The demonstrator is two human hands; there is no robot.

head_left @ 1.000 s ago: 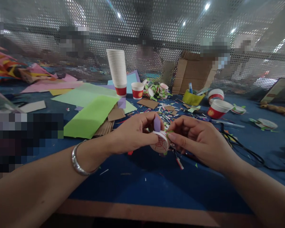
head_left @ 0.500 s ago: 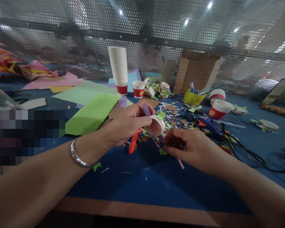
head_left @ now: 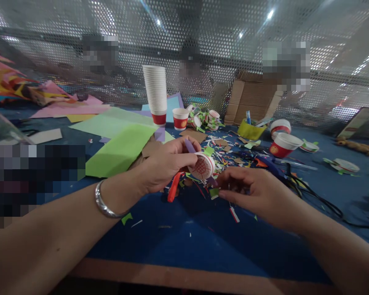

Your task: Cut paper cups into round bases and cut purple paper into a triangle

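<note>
My left hand [head_left: 167, 162] pinches a small round paper-cup piece [head_left: 202, 166] by its rim, tilted with its flat base toward me. A red net pattern covers that base. Strips of purple paper stick out at its upper left and lower right, and a green paper tab [head_left: 208, 151] stands at its top. Just to the right, my right hand [head_left: 249, 186] is curled, thumb and fingertips closing on a small green paper piece [head_left: 214, 192] beside the lower purple strip. Its inner fingers are partly hidden. Under my left hand lies an orange-red tool handle [head_left: 174, 187].
Paper scraps [head_left: 224, 149] litter the blue table. Behind stand stacked paper cups [head_left: 155, 88], another cup [head_left: 180, 119] and several finished cup pieces [head_left: 213, 119]. Green sheets [head_left: 119, 149] lie left. A glue gun [head_left: 272, 164] with black cable, a yellow holder [head_left: 251, 129] and a cup [head_left: 284, 145] are right.
The green paper piece has risen slightly off the table at my right thumb. My left hand still holds the cup piece, turned a little more toward me. The view has shifted slightly.
</note>
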